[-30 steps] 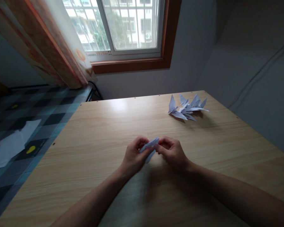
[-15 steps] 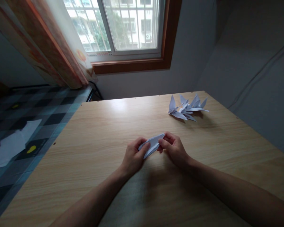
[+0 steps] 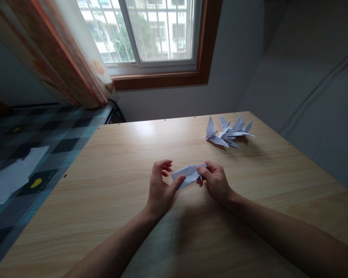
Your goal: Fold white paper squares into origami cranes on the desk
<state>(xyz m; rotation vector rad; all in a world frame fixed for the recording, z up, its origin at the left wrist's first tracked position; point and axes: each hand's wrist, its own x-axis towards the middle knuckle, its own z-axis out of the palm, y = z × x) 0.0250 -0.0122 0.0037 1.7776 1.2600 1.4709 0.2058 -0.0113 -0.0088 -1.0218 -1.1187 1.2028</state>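
A small piece of folded white paper [image 3: 188, 175] is held above the middle of the wooden table [image 3: 110, 185]. My right hand [image 3: 216, 179] pinches its right end between thumb and fingers. At the other end, my left hand [image 3: 162, 185] has its fingers lifted away and apart. Only the left thumb rests over the paper's near left part, touching or just in front of it. The folds on the paper's underside are hidden.
Several folded white paper cranes [image 3: 229, 133] stand bunched at the table's far right. To the left, a bed with a checked cover [image 3: 63, 144] carries loose white paper sheets [image 3: 11, 179]. Behind the table are a window [image 3: 162, 34] and an orange-patterned curtain [image 3: 60, 50].
My left fingers have come off the folded paper and spread. My right hand has taken a fuller pinch on its right end, and the paper lies flatter, turned slightly.
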